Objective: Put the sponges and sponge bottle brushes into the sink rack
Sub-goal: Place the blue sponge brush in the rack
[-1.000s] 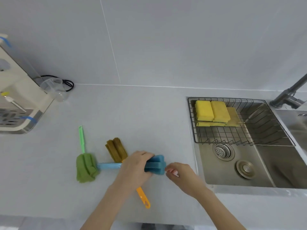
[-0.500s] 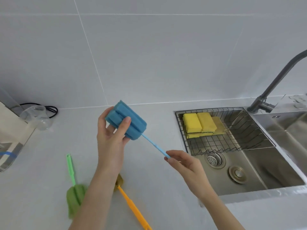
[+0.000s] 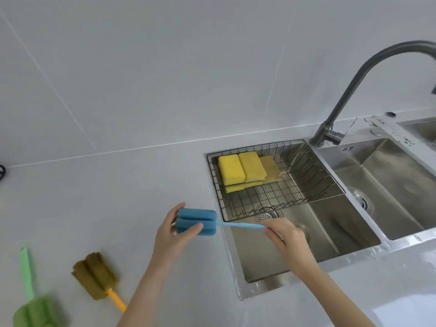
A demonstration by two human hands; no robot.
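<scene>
From the head view, the left hand (image 3: 173,234) grips the foam head of the blue bottle brush (image 3: 197,221) while the right hand (image 3: 286,234) pinches its handle end, the brush held level over the sink's near-left edge, just short of the sink rack (image 3: 313,182). To do this well, I judge it best to lay the brush in the rack's bare wire part beside the yellow sponges (image 3: 240,171), both ends inside the rim. The brown brush (image 3: 94,274) and green brush (image 3: 35,310) lie on the table (image 3: 118,197).

Pale grey countertop (image 3: 106,204), grey tiled wall (image 3: 165,67), stainless double-basin sink (image 3: 354,246), dark curved faucet (image 3: 349,90), round drain strainer (image 3: 266,214), black cable (image 3: 2,172) at left edge
</scene>
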